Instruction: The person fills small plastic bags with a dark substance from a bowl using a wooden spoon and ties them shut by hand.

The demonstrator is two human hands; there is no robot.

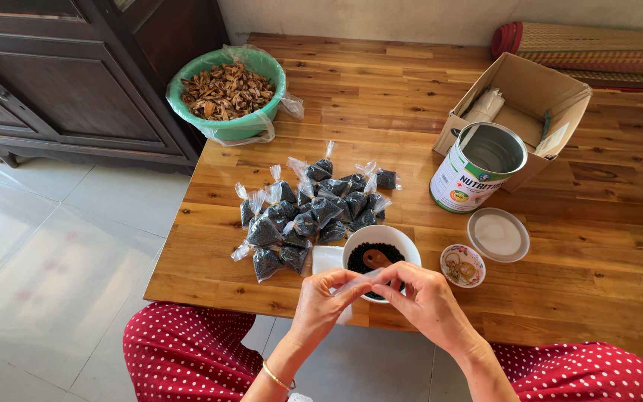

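My left hand point(321, 301) and my right hand point(424, 301) meet over the near table edge, both pinching a small clear plastic bag point(356, 281) held between the fingertips. Just behind them stands a white bowl point(403, 239) of small black seeds with a wooden spoon point(376, 259) lying in it. To the left of the bowl lies a pile of several small tied bags of black seeds point(308, 212). A stack of flat clear bags point(326, 259) lies beside the bowl.
An open metal tin point(478, 167) stands right of the pile, its white lid point(498, 234) and a small patterned dish point(462, 265) nearby. An open cardboard box point(526, 104) sits behind. A green basin of dried brown pieces point(227, 93) rests at the table's far left corner. Dark cabinet point(68, 74) at left.
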